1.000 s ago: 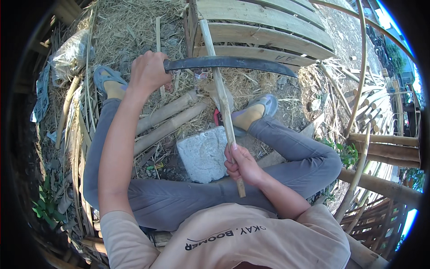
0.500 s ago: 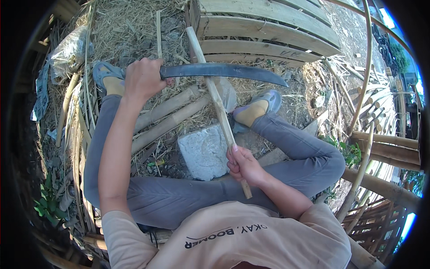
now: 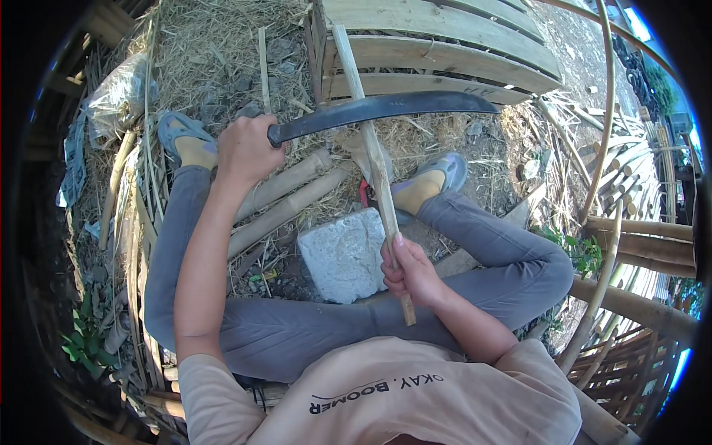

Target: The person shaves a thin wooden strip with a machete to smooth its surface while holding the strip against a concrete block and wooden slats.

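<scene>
My left hand (image 3: 249, 150) is closed round the handle of a machete (image 3: 386, 108) with a long, dark, curved blade. The blade points to the right and crosses the upper part of a wooden stick (image 3: 377, 167); whether the two touch I cannot tell. Near its lower end the stick is gripped by my right hand (image 3: 412, 273), thumb along the wood. It slants away from me, its far end in front of a slatted crate. Below the stick, between my legs, a pale stone block (image 3: 340, 256) lies on the ground.
At the far side stands the slatted wooden crate (image 3: 445, 55). Two bamboo lengths (image 3: 285, 200) lie left of the block. Stacked poles (image 3: 627, 174) are at the right, with bamboo rails (image 3: 641, 310) nearer. A plastic bag (image 3: 119, 96) sits at the far left among straw.
The machete's tip has swung up and to the right. The stick's far end has moved right and farther away. Something red now shows beside the stick.
</scene>
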A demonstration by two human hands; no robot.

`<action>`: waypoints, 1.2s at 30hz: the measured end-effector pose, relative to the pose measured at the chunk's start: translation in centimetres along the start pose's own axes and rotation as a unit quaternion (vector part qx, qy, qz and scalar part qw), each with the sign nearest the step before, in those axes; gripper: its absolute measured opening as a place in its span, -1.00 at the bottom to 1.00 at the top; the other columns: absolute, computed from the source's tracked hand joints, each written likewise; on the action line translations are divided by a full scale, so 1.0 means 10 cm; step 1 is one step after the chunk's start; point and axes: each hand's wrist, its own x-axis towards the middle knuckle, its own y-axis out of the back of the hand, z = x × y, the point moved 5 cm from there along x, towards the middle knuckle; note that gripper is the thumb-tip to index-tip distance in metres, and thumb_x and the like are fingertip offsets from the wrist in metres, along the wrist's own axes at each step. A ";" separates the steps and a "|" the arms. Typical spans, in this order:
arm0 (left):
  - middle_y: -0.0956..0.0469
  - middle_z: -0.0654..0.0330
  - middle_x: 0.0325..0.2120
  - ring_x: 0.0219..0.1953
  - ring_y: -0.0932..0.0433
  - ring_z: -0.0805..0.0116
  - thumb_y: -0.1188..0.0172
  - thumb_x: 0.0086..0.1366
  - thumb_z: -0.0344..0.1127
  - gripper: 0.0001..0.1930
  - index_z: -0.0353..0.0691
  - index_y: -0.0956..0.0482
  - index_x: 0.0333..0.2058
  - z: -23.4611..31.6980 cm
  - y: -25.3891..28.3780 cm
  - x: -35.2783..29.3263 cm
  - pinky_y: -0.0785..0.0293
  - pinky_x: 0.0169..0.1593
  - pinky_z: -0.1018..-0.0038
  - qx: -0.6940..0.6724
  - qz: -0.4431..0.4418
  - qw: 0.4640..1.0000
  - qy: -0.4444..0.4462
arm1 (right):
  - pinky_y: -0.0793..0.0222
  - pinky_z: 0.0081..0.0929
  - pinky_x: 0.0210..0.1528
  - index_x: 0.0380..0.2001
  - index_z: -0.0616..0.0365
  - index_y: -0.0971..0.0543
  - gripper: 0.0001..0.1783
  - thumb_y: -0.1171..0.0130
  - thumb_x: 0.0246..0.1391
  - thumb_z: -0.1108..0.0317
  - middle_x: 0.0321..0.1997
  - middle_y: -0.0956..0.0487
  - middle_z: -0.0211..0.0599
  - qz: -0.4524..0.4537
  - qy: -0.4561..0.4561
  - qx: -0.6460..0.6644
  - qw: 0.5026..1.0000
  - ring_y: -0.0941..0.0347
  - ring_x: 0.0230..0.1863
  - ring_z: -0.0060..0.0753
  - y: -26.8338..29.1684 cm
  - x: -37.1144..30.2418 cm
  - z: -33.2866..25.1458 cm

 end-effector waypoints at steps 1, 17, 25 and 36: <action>-0.59 -0.03 -0.61 -0.44 -0.61 -0.13 -0.33 -0.04 -0.30 -0.88 -0.16 -0.68 -0.48 0.03 -0.02 0.02 -0.53 -0.31 0.10 0.014 -0.018 1.000 -0.003 | 0.13 -0.65 -0.70 -0.39 0.00 -0.27 -0.50 0.35 0.47 -0.13 -0.66 -0.11 -0.59 0.000 0.000 0.000 1.000 0.05 -0.72 -0.73 0.01 0.00 -0.01; -0.61 -0.17 -0.52 -0.35 -0.63 -0.21 -0.25 -0.08 -0.38 -0.83 -0.28 -0.68 -0.45 0.17 0.07 0.24 -0.55 -0.19 0.05 0.053 -0.068 0.996 -0.005 | 0.14 -0.64 -0.71 -0.38 -0.03 -0.24 -0.56 0.34 0.48 -0.08 -0.66 -0.08 -0.60 0.067 0.044 -0.100 0.992 0.08 -0.73 -0.76 0.09 0.03 -0.05; -0.61 -0.16 -0.51 -0.33 -0.62 -0.20 -0.24 -0.04 -0.38 -0.85 -0.25 -0.68 -0.45 0.15 0.08 0.29 -0.54 -0.16 0.03 0.078 -0.086 0.993 0.014 | 0.11 -0.62 -0.72 -0.38 -0.02 -0.23 -0.57 0.33 0.49 -0.06 -0.67 -0.09 -0.59 0.072 0.048 -0.125 0.988 0.06 -0.74 -0.74 0.07 0.00 -0.10; -0.60 -0.16 -0.53 -0.35 -0.61 -0.18 -0.24 -0.04 -0.35 -0.87 -0.24 -0.68 -0.48 0.45 0.06 0.20 -0.54 -0.18 0.04 0.073 -0.118 0.990 -0.034 | 0.04 -0.63 -0.74 -0.43 0.00 -0.22 -0.56 0.30 0.49 -0.04 -0.69 -0.12 -0.57 0.065 0.047 -0.101 0.992 0.00 -0.75 -0.73 0.11 0.02 -0.08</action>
